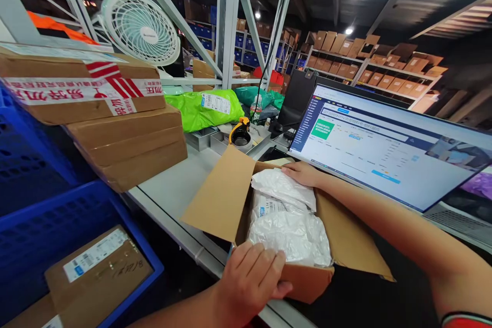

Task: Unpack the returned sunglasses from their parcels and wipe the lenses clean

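An open cardboard box (307, 283) sits in front of me at the table's edge, its side flaps spread out. Inside lie white plastic parcel bags (292, 236), one with a printed label. My left hand (253, 279) is closed over the near end wall of the box, fingers curled over its rim and thumb on the outside. At the far end, my right hand (302, 173) grips the box's edge by the far right corner, its fingers beside the upper white bag. Part of that far wall is hidden by the hand and the bags.
A monitor (369, 138) stands behind the box on the right. Blue crates (126, 215) at left hold cartons, and taped cartons (126, 143) are stacked above. Farther back are a tape dispenser (241, 136), a green parcel (203, 110) and a fan (142, 28).
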`<state>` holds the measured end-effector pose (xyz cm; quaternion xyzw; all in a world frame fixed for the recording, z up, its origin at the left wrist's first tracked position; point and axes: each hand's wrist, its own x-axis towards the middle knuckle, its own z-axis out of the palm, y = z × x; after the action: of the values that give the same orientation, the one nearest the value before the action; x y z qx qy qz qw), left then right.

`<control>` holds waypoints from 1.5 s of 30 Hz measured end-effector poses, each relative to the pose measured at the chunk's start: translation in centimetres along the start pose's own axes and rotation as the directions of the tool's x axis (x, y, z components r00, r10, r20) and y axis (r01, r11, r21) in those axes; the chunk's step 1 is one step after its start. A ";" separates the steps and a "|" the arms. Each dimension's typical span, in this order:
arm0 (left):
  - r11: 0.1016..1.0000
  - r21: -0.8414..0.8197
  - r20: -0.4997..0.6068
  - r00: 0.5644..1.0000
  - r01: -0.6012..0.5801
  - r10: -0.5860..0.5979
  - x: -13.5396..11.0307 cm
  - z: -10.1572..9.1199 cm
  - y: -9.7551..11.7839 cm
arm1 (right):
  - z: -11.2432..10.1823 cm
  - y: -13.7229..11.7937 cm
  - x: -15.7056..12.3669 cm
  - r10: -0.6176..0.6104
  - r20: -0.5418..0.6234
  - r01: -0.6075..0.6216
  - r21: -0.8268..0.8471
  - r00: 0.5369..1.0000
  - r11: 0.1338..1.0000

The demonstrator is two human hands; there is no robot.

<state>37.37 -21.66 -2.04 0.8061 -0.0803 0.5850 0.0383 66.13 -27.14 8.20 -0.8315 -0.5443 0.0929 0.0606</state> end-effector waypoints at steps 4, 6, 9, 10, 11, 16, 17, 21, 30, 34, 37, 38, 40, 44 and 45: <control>1.000 -0.001 -0.059 0.998 -0.028 0.028 -0.3 0.4 -0.3 | 0.5 0.2 0.0 0.007 -0.011 -0.007 -0.027 1.000 1.000; 1.000 -0.010 -0.044 0.999 -0.024 0.024 -0.5 0.5 -0.3 | 0.5 0.2 0.1 0.007 -0.018 -0.008 -0.033 1.000 0.999; 1.000 -0.009 -0.010 1.000 -0.014 0.014 -0.3 0.2 -0.2 | 0.2 -0.3 0.1 0.007 -0.031 -0.008 -0.046 0.999 0.999; 1.000 -0.009 -0.001 1.000 -0.013 0.013 -0.1 0.0 -0.3 | 0.0 -0.6 -0.2 0.008 -0.045 -0.010 -0.054 0.999 0.998; 1.000 -0.015 0.017 1.000 -0.010 0.011 0.1 -0.3 -0.3 | -0.3 -1.0 -0.6 0.008 -0.066 -0.012 -0.061 0.998 0.998; 0.993 -0.120 0.147 0.989 0.007 0.010 1.8 -2.4 -0.9 | -1.1 -4.3 -5.0 -0.190 -0.178 0.147 -0.230 0.966 0.962; 0.990 -0.144 0.176 0.984 0.015 0.011 2.2 -2.8 -1.0 | -1.0 -4.9 -6.1 -0.205 -0.147 0.159 -0.273 0.968 0.949; 0.995 -0.099 0.264 0.964 0.028 -0.001 3.5 -3.4 -1.2 | 0.5 -6.6 -8.1 -0.104 -0.076 0.072 -0.343 0.992 0.937; 0.973 0.231 0.437 0.895 -0.018 -0.087 3.5 -2.1 -0.9 | -1.8 -2.5 -4.5 0.288 -0.528 -0.082 0.378 0.799 0.922; 0.950 0.309 0.471 0.861 0.043 -0.192 3.6 -2.8 -0.8 | -2.8 -0.9 -4.3 0.361 -0.661 0.135 0.575 0.657 0.807; 0.938 0.337 0.426 0.876 0.077 -0.225 3.5 -3.3 -0.6 | -2.5 -1.5 -5.3 0.438 -0.653 0.399 0.741 0.618 0.541; 0.937 0.338 0.413 0.882 0.085 -0.229 3.5 -3.4 -0.5 | -2.5 -1.7 -5.7 0.469 -0.623 0.474 0.782 0.626 0.406; 0.936 0.336 0.402 0.883 0.104 -0.242 3.3 -3.7 -0.1 | -2.4 -2.1 -6.5 0.511 -0.547 0.547 0.820 0.663 0.168; 0.930 0.338 0.435 0.852 0.144 -0.291 2.7 -4.3 0.5 | -2.7 -2.2 -7.6 0.554 -0.431 0.503 0.864 0.712 0.025; 0.929 0.339 0.436 0.851 0.147 -0.294 2.6 -4.5 0.5 | -2.8 -2.1 -7.7 0.559 -0.422 0.493 0.869 0.713 0.027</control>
<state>33.87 -21.69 1.78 0.9259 0.0944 0.3640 -0.0349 61.84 -33.38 12.00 -0.5141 -0.2214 0.1236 0.8194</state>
